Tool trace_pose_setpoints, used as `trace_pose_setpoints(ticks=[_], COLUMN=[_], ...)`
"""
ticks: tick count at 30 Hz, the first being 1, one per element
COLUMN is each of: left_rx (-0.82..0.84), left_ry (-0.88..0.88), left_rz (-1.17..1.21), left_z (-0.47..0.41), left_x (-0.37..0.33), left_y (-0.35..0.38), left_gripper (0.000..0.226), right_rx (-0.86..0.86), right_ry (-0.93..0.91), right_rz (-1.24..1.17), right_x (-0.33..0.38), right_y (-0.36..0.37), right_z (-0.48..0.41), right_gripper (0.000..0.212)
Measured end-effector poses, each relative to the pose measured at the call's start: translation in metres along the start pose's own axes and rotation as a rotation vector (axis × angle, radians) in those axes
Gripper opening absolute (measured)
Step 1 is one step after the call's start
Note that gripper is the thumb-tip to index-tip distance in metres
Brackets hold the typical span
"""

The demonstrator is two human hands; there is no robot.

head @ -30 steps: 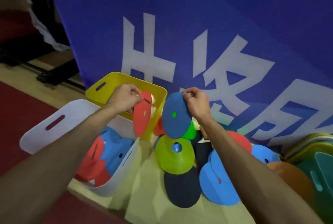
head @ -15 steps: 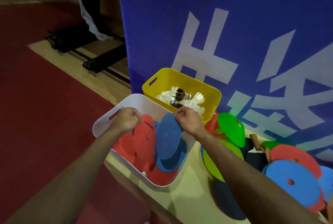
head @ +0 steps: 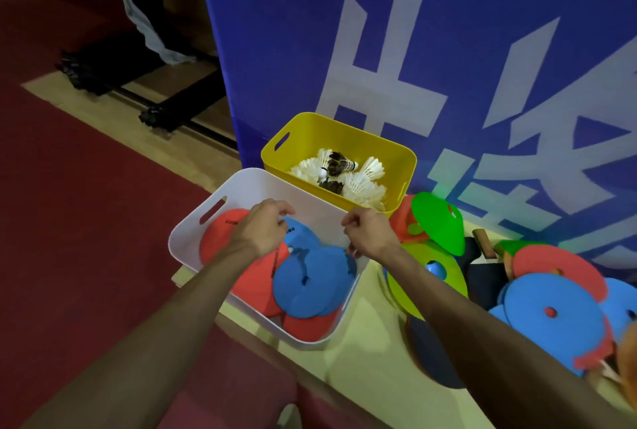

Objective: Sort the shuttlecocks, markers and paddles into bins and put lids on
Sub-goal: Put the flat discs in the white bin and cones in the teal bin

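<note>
Evidently mid-sort: left hand (head: 263,230) and right hand (head: 369,235) hovered over the white bin (head: 312,218), fingers (head: 281,210) loosely curled, empty; loose markers (head: 551,311) beside it looked due next.

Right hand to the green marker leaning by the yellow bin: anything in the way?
Nothing visible. The right hand hovers over the right rim of the white bin. The green marker leans just to its right, beside the yellow bin, on top of the pile with its face exposed.

Floor (head: 372,359) bears two bins (head: 348,294), markers (head: 551,311), perhaps paddles (head: 489,277).
</note>
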State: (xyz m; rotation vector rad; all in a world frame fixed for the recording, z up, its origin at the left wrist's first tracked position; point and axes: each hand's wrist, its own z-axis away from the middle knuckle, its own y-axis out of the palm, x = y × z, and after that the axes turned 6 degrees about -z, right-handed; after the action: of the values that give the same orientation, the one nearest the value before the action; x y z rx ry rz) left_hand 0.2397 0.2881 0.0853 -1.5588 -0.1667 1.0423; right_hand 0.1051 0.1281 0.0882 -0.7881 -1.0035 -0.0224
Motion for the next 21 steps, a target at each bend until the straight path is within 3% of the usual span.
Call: trace_pose_setpoints(ticks=[10, 16, 21], left_rx=[-0.090, 0.058, 0.242], left_ry=[0.327, 0.439, 0.346], left_rz=[0.155, 0.130, 0.201], left_z=[-0.004, 0.003, 0.017], left_x=[-0.128, -0.202, -0.249], left_y=[0.040, 0.097, 0.160], left_gripper=[0.033, 0.029, 0.028], right_rx=[-0.196, -0.269, -0.330], right_ry=[-0.052, 0.075, 0.195], right_rz=[-0.081, -0.122, -0.144], right_x=[-0.075, -0.155, -0.225], right_y=[-0.085, -0.140, -0.180], right_z=[0.043, 0.073, 0.100], right_gripper=[0.018, 0.019, 0.022])
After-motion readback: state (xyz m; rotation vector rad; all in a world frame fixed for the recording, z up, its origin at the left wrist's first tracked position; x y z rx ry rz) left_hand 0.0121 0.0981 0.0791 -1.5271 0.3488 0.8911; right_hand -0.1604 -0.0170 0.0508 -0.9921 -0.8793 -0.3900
